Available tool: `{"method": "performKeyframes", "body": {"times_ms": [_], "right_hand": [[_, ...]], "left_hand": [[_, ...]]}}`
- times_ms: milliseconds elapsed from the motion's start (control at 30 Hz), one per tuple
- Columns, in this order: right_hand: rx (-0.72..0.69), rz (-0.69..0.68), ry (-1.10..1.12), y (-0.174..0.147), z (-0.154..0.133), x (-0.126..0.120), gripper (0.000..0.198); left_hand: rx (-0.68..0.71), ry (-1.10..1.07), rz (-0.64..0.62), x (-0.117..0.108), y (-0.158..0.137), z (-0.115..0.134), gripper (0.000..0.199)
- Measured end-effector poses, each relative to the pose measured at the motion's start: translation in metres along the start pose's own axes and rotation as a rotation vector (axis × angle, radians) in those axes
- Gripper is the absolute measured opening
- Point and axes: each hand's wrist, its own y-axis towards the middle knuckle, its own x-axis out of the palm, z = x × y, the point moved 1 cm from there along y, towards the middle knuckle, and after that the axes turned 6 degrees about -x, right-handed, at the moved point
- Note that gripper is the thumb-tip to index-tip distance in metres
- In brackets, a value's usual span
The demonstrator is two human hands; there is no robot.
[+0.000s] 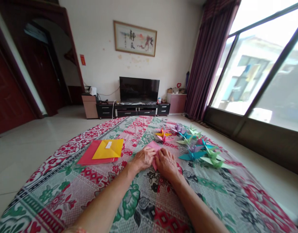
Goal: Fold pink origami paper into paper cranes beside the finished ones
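Observation:
A partly folded piece of pink origami paper [154, 146] lies on the table in front of me, with its tips showing above and below my fingers. My left hand [143, 159] grips its left side, fingers curled over the edge. On the right side, my right hand [166, 163] presses down with bent fingers close together. The two hands nearly meet, so most of the fold is hidden. Just beyond them sit an orange paper crane [163, 133] and a pink paper crane [164, 139].
Several folded cranes, among them a blue crane [193, 154] and a green crane [214, 158], cluster to the right. At left, yellow paper [117, 149] with a white label lies on red paper [86, 154]. A patterned tablecloth [100, 210] covers the round table.

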Motion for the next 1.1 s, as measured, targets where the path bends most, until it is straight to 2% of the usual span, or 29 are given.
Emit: {"method": "performKeyframes", "body": {"times_ms": [267, 767, 1100], "right_hand": [[0.029, -0.084, -0.036, -0.011, -0.006, -0.003, 0.04], [0.085, -0.136, -0.014, -0.02, -0.01, -0.004, 0.048], [0.015, -0.167, 0.002, -0.025, -0.008, -0.008, 0.047]], "left_hand": [[-0.006, 0.009, 0.009, 0.003, -0.001, 0.0, 0.027], [0.021, 0.003, 0.03, 0.002, -0.001, 0.0, 0.024], [0.02, -0.021, 0.026, 0.0, -0.001, 0.002, 0.023]]}}
